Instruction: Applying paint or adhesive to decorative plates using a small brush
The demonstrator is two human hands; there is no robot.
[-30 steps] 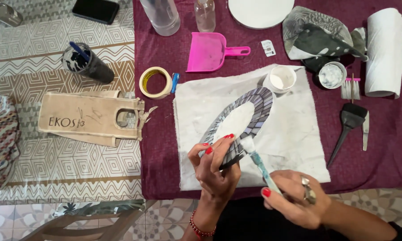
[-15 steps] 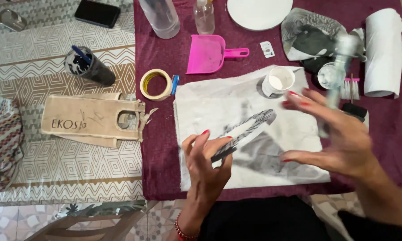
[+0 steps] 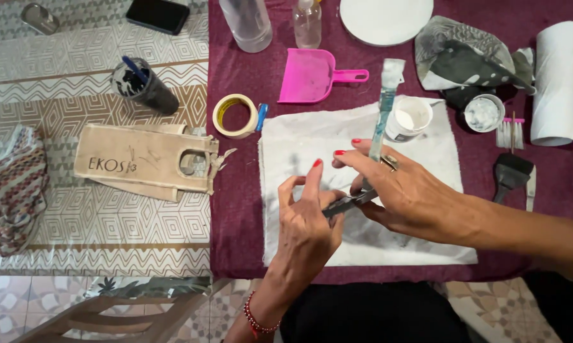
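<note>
1. Head view: the left hand (image 3: pixel 305 232) comes up from the bottom edge, fingers curled, pinching the near end of a dark flat piece (image 3: pixel 348 202) between thumb and fingertips.
2. The right hand (image 3: pixel 404 190) reaches in from the right and crosses over the left one; its fingers close around a paint-smeared brush handle (image 3: pixel 383 108), which stands up and away toward the far side of the bench, while its lower fingers touch the same dark flat piece.
3. Both hands hang over a stained white cloth (image 3: pixel 426 143) spread on the maroon bench cover (image 3: pixel 235 190).
4. Just beyond the cloth's far edge sit a small white paint pot (image 3: pixel 408 118) and a pink dustpan (image 3: pixel 312 75); a roll of masking tape (image 3: pixel 235 115) lies left of the cloth.
5. To the right lie a wide black brush (image 3: pixel 510 171) and a paper towel roll (image 3: pixel 559 82).
6. On the patterned surface to the left rest a beige fabric bag (image 3: pixel 140 159) and a dark cup holding brushes (image 3: pixel 145 89).
</note>
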